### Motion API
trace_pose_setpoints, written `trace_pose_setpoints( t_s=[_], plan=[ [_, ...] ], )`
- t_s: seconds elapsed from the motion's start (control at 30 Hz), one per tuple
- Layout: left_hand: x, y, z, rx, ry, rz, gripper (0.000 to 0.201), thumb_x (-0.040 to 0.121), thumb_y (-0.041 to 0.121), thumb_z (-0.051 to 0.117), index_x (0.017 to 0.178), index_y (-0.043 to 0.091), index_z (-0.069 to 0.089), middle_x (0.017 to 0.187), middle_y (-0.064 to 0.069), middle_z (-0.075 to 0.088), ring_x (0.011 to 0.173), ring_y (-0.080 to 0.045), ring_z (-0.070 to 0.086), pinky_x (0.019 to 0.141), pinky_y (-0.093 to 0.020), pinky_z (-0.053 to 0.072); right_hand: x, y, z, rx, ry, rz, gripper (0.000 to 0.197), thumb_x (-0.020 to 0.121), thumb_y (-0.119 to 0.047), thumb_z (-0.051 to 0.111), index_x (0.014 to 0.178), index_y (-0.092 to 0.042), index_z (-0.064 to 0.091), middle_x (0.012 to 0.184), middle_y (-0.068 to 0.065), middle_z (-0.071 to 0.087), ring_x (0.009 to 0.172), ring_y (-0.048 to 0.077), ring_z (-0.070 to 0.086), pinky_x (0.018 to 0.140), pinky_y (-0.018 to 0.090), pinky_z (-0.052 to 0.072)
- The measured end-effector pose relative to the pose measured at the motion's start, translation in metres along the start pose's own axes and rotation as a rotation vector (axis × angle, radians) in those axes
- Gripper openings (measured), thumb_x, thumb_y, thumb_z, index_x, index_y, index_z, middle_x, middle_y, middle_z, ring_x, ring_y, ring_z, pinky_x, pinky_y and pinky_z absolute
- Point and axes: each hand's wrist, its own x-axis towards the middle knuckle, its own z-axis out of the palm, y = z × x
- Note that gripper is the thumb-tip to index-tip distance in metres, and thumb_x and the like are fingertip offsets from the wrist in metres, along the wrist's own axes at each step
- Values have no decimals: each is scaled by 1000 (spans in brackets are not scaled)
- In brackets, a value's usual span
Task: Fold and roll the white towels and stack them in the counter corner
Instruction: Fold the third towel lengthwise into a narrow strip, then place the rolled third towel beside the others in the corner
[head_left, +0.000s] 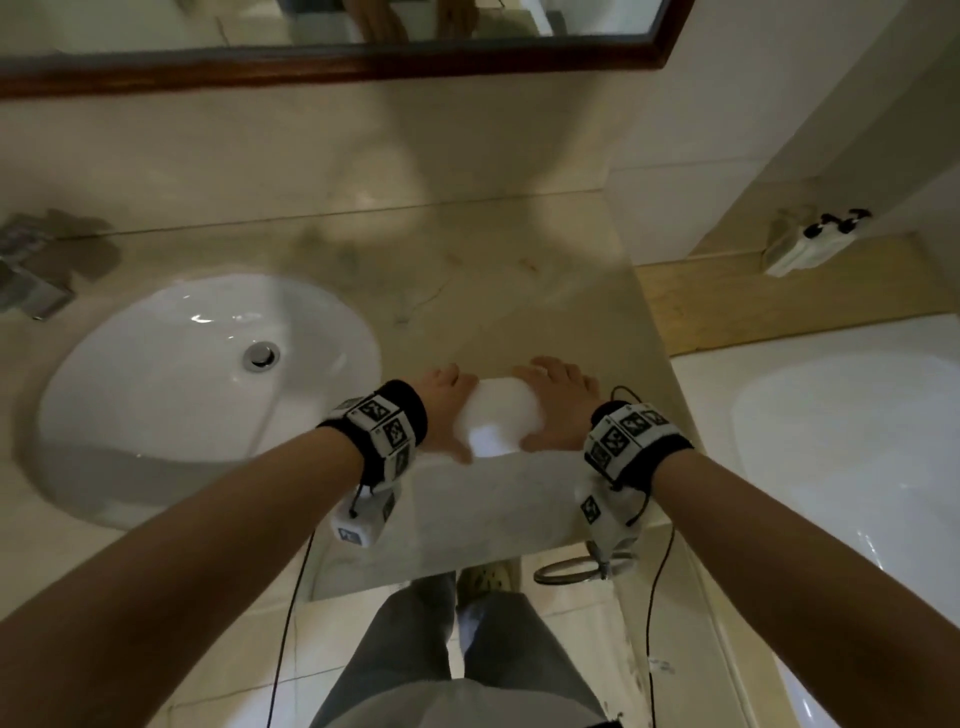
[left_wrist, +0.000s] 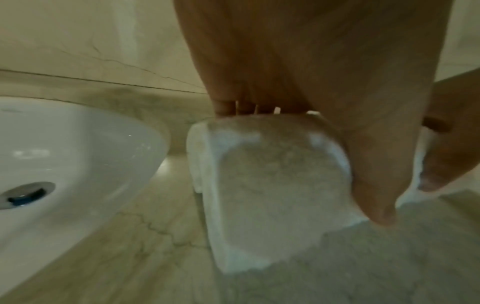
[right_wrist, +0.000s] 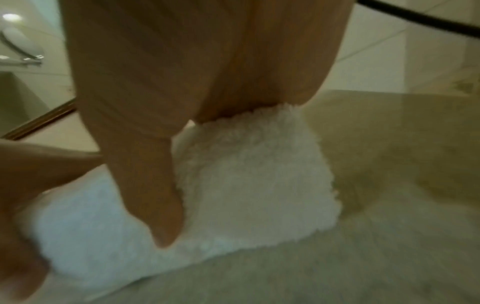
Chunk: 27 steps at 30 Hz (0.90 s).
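Note:
A rolled white towel (head_left: 496, 415) lies on the marble counter (head_left: 467, 291) near its front edge, to the right of the sink. My left hand (head_left: 444, 402) grips the roll's left end, fingers curled over the top and thumb on the near side. My right hand (head_left: 558, 408) grips the right end the same way. In the left wrist view the towel (left_wrist: 272, 185) shows its spiral end below my left hand (left_wrist: 298, 72). In the right wrist view the fluffy towel (right_wrist: 246, 185) sits under my right hand (right_wrist: 182, 82).
A white oval sink (head_left: 182, 364) with a chrome faucet (head_left: 31, 275) is on the left. The mirror's wooden frame (head_left: 363, 65) runs above. The counter's back right corner (head_left: 587, 208) meets the wall. A bathtub (head_left: 857, 441) and a wooden ledge (head_left: 779, 296) lie to the right.

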Motion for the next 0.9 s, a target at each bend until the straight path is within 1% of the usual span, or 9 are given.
trace_pose_setpoints(
  t_s=[0.07, 0.13, 0.23, 0.4, 0.57, 0.63, 0.7, 0.83, 0.9],
  plan=[
    [-2, 0, -1, -26, -28, -43, 103, 61, 63, 73, 143, 23, 26, 132, -4, 35, 122, -26, 40, 100, -44, 42, 9, -1, -10, -104, -90, -32, 96, 67, -53, 72, 144, -28, 21, 145, 3, 31, 132, 31, 32, 110, 48, 23],
    [-4, 3, 2, 13, -3, -64, 95, 60, 66, 71, 136, 22, 34, 127, -3, 39, 117, -25, 40, 100, -40, 40, 15, -9, -13, -234, -111, -45, 91, 67, -56, 71, 139, -24, 27, 135, 4, 43, 123, 29, 44, 107, 48, 26],
    [-2, 6, 15, 35, 95, -88, 89, 60, 70, 67, 129, 20, 39, 124, -1, 45, 113, -24, 41, 100, -36, 33, 15, -11, -6, -328, 15, -126, 79, 71, -55, 66, 133, -20, 33, 126, 4, 50, 111, 27, 52, 103, 45, 30],
    [-22, 4, 23, -127, 110, -153, 92, 60, 68, 70, 132, 21, 35, 130, -2, 49, 119, -26, 47, 104, -38, 34, 10, -11, -15, -368, 187, -343, 68, 73, -49, 64, 129, -19, 41, 122, 4, 56, 107, 28, 56, 100, 41, 33],
    [-73, -35, 3, -486, 109, -322, 100, 57, 52, 83, 137, 23, 31, 132, -3, 50, 116, -25, 54, 98, -38, 45, 24, -72, -43, -405, 331, -516, 61, 66, -48, 69, 118, -21, 50, 113, 2, 61, 101, 25, 58, 97, 38, 35],
    [-99, -60, -1, -565, 127, -375, 101, 55, 47, 85, 135, 22, 30, 130, -2, 51, 114, -24, 54, 96, -39, 46, 27, -109, -49, -464, 432, -587, 57, 56, -41, 75, 106, -20, 59, 97, 2, 66, 86, 25, 63, 89, 37, 42],
    [-129, -84, 0, -595, 173, -450, 98, 57, 44, 86, 134, 21, 30, 127, -2, 53, 112, -24, 55, 92, -36, 47, 26, -148, -54, -402, 519, -676, 48, 48, -30, 77, 94, -18, 66, 83, 2, 68, 72, 23, 64, 78, 33, 46],
    [-199, -139, 1, -552, 311, -624, 84, 63, 44, 80, 130, 23, 33, 121, -1, 57, 106, -27, 57, 86, -37, 48, 28, -242, -66, -397, 508, -778, 62, 60, -30, 74, 119, -20, 55, 114, 2, 62, 106, 24, 57, 98, 38, 34],
    [-234, -171, 0, -551, 371, -695, 82, 65, 46, 78, 129, 22, 34, 125, -3, 55, 110, -27, 55, 89, -38, 47, 32, -292, -73, -382, 544, -834, 67, 63, -30, 71, 126, -18, 51, 122, 4, 59, 112, 26, 54, 102, 40, 30]
  ],
)
